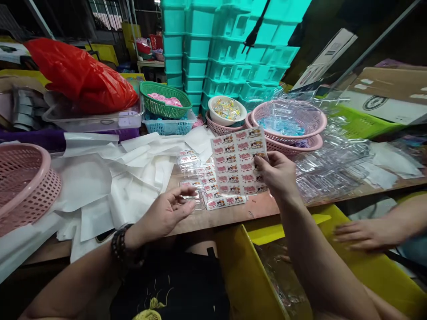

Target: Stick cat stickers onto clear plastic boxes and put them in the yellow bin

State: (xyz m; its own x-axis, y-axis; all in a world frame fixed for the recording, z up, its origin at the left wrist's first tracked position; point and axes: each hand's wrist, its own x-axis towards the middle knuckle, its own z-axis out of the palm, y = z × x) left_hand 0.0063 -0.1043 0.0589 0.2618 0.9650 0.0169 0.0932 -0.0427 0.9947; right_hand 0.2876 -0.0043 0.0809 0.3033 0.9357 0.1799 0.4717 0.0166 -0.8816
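My right hand (278, 173) pinches the right edge of a sticker sheet (236, 164) printed with rows of cartoon cats and pink lettering, held tilted above the table. Below it, a second sticker sheet (216, 202) lies flat, partly covered. My left hand (170, 209) is half curled with thumb and fingers apart, and nothing shows between them. Just beyond its fingertips stand several small clear plastic boxes (191, 171), some with a cat sticker visible on or under them.
White backing paper (136, 173) litters the table's left side, by a pink basket (43, 186). Behind are a green basket (167, 109), a white bowl (213, 109), stacked pink baskets (320, 122) and turquoise crates (196, 58). Clear packaging (333, 164) lies right. A co-worker's hand (373, 233) hovers over a yellow bin (240, 266).
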